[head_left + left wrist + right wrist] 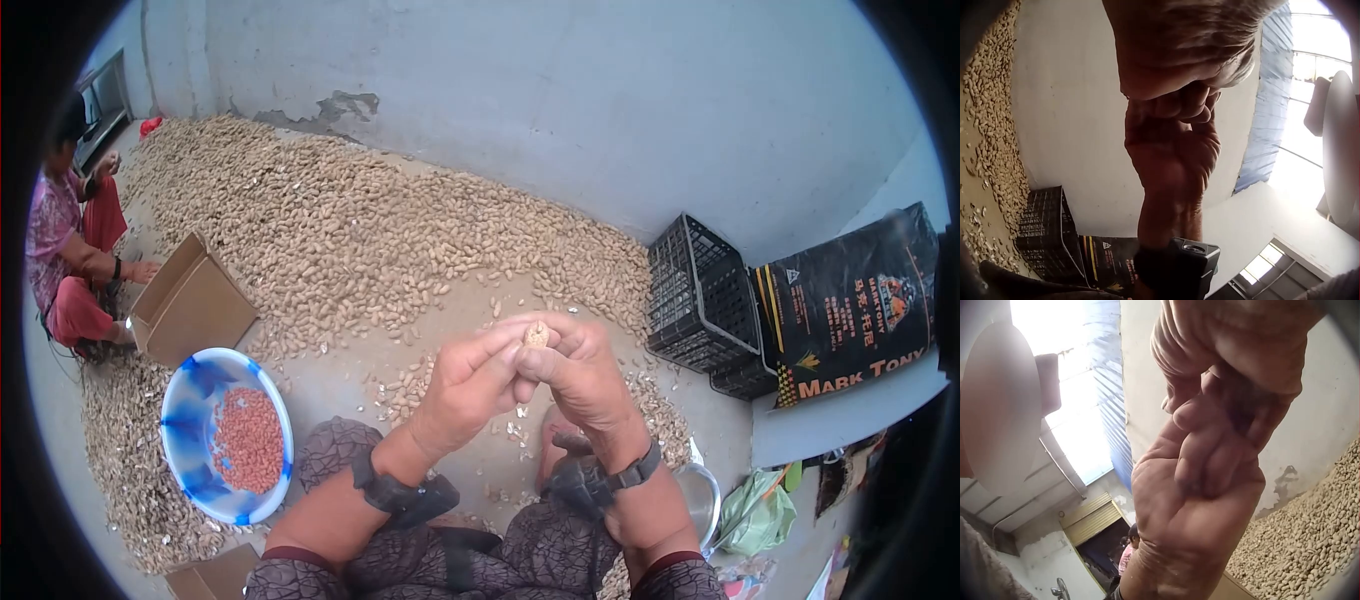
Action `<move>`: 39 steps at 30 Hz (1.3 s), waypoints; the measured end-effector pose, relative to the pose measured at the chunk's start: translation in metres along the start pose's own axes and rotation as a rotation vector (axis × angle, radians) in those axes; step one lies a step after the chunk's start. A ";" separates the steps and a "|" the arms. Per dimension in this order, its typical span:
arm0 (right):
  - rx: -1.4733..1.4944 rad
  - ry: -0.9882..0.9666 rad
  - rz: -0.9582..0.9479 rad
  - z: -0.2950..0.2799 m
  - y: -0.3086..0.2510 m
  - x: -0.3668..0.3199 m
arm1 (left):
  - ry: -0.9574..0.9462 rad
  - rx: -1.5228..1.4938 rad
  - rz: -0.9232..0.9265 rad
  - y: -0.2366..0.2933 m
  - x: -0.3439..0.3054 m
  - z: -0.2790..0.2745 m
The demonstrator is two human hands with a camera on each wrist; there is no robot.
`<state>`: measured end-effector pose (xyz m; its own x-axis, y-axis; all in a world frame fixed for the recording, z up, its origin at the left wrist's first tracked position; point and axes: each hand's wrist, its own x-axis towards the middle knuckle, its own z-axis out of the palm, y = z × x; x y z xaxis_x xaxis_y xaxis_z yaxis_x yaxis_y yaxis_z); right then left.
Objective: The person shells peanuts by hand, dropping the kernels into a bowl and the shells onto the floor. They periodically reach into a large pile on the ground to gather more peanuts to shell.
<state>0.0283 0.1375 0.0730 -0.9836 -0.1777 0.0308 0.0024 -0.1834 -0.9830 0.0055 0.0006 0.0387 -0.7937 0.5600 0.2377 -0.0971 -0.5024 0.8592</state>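
A single peanut (537, 335) in its shell is pinched between both hands, in front of the body in the head view. My left hand (468, 385) grips it from the left with thumb and curled fingers; my right hand (580, 370) grips it from the right, thumb pressed near it. In the left wrist view my left hand (1179, 47) and right hand (1172, 150) meet with fingers curled together, and the peanut is hidden. The right wrist view shows the right hand (1235, 344) against the left hand (1197, 506), also hiding the peanut.
A large peanut pile (380, 220) spreads along the wall. At left are a blue-white basin (180, 450) of shelled kernels, a cardboard box (200, 315) and a seated person (75, 240). Black crates (700, 290), a black sack (850, 300), a metal bowl (700, 500) and a green bag (758, 515) stand right.
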 end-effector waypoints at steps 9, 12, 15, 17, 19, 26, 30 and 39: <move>-0.094 0.120 -0.044 0.010 -0.002 -0.003 | 0.004 0.049 -0.019 0.002 0.000 0.001; -0.093 0.112 -0.040 0.010 -0.001 -0.001 | 0.003 0.018 -0.033 -0.005 0.001 -0.007; -0.071 0.061 -0.023 0.009 0.005 0.007 | 0.025 -0.169 -0.073 -0.002 0.006 -0.006; -0.040 0.043 -0.010 0.009 0.009 0.009 | 0.055 -0.305 -0.108 0.000 0.007 -0.004; -0.111 0.089 -0.097 0.009 0.011 0.011 | 0.098 -0.338 -0.133 -0.002 0.008 -0.007; -0.152 0.174 0.006 0.008 -0.005 0.008 | 0.203 0.309 0.185 -0.010 0.012 -0.002; -0.117 0.203 0.022 0.004 0.001 0.007 | 0.253 0.601 0.342 -0.017 0.014 -0.001; -0.292 0.322 -0.156 0.007 0.024 0.014 | 0.478 0.122 0.208 -0.034 0.022 0.004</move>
<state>0.0156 0.1240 0.0515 -0.9743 0.1481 0.1700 -0.1556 0.1043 -0.9823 -0.0066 0.0328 0.0162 -0.9764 0.0803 0.2005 0.1394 -0.4743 0.8692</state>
